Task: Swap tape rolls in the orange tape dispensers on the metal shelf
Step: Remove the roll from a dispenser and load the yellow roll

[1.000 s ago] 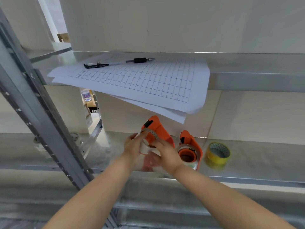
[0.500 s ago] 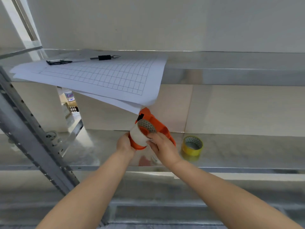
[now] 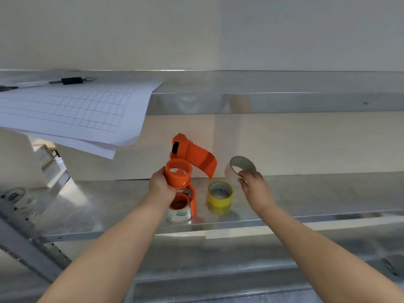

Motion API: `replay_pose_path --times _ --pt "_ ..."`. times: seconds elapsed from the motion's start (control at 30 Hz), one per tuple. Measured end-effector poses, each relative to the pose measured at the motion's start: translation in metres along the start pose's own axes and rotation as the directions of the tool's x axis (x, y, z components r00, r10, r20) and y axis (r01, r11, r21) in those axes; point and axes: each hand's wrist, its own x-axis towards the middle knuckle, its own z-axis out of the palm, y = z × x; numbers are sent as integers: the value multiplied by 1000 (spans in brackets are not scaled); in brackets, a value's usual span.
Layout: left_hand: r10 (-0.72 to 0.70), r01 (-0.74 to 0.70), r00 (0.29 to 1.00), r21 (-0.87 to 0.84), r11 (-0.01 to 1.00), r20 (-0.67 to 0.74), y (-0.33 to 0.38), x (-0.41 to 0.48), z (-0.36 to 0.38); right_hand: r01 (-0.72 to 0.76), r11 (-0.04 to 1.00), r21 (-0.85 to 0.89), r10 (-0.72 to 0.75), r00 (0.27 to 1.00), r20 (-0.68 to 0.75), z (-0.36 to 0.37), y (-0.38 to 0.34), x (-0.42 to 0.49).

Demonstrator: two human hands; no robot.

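Left hand (image 3: 160, 185) is clamped around the empty hub of an orange tape dispenser (image 3: 188, 159), held raised above the metal shelf (image 3: 306, 193). Right hand (image 3: 254, 186) pinches a pale tape roll (image 3: 240, 168) at its lower rim, held clear of the dispenser and to its right. The two hands are well apart. A second orange dispenser (image 3: 182, 203) (loaded with a clear roll) stands on the shelf directly below the left hand. A yellow tape roll (image 3: 220, 194) lies flat just beside it, to the right. On the upper shelf: gridded paper sheets (image 3: 72, 110) overhanging the edge, with a pen (image 3: 72, 80) resting on them.
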Motion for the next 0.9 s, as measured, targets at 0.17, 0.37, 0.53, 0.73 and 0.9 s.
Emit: replay_pose_path --times 0.17,0.37,0.53,0.73,0.9 --pt "52 -51 998 34 998 -24 -31 -3 22 -2 991 -133 20 991 131 -5 40 -13" --pt "19 -19 1000 -72 997 -2 -50 0 32 -56 979 -198 111 953 282 1 72 -30" --pt "36 -38 999 -143 989 -19 -48 -7 35 -43 979 -199 116 921 373 11 83 -31" --pt "-89 83 995 -137 987 -38 -38 -4 28 26 951 -307 65 957 284 22 76 -29" --pt "-138 137 990 -148 979 -2 -26 -11 16 253 943 -214 -158 910 383 46 36 -12"
